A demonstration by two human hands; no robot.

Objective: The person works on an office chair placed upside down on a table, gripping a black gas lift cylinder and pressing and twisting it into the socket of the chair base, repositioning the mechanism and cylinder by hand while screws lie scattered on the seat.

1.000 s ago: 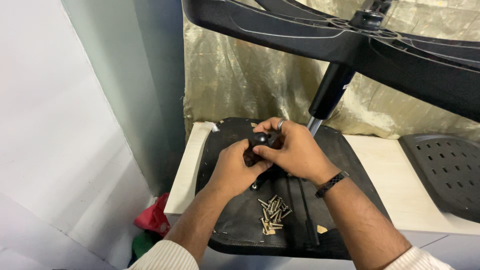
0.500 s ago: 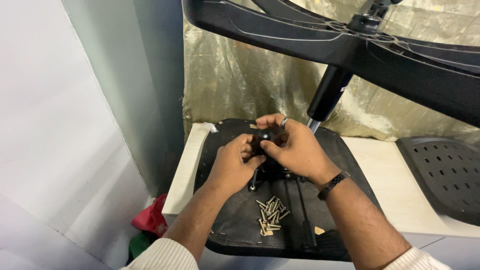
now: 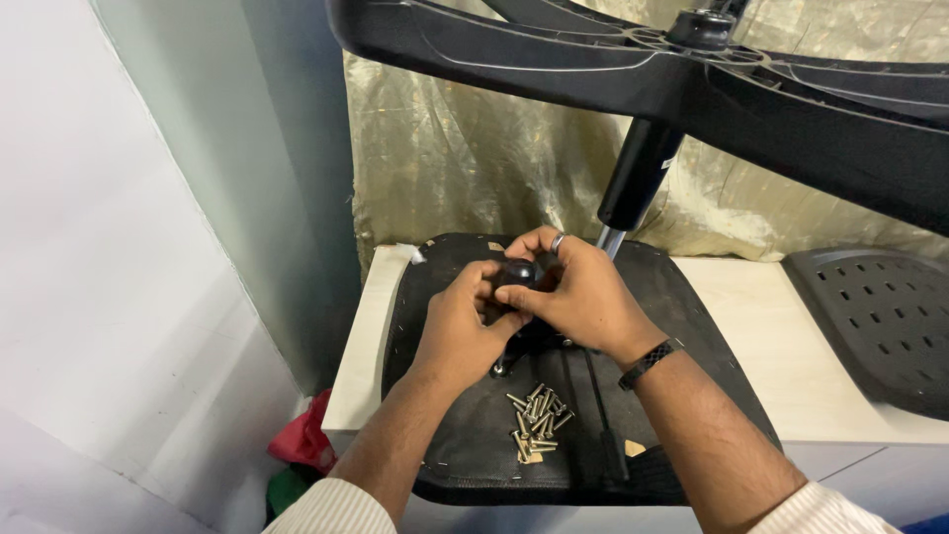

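Observation:
Both of my hands are clasped around a small round black knob (image 3: 517, 273) over an upturned black chair seat (image 3: 682, 297) that lies on a white table (image 3: 761, 346). My left hand (image 3: 460, 326) grips the knob from the left and below. My right hand (image 3: 578, 292), with a ring and a black wristband, wraps it from the right. Most of the knob is hidden by my fingers. A black bracket (image 3: 514, 351) sits on the seat under my hands. A pile of several silver screws (image 3: 534, 420) lies on the seat nearer to me.
A black star-shaped chair base (image 3: 633, 69) with its gas-lift column (image 3: 638, 173) hangs overhead. A perforated black chair back (image 3: 880, 316) lies at the right of the table. A gold cloth (image 3: 465, 158) hangs behind. Red and green items (image 3: 297, 455) sit on the floor at left.
My hands have shifted slightly on the knob, the fingers regripping around it. The seat and the screws have not moved.

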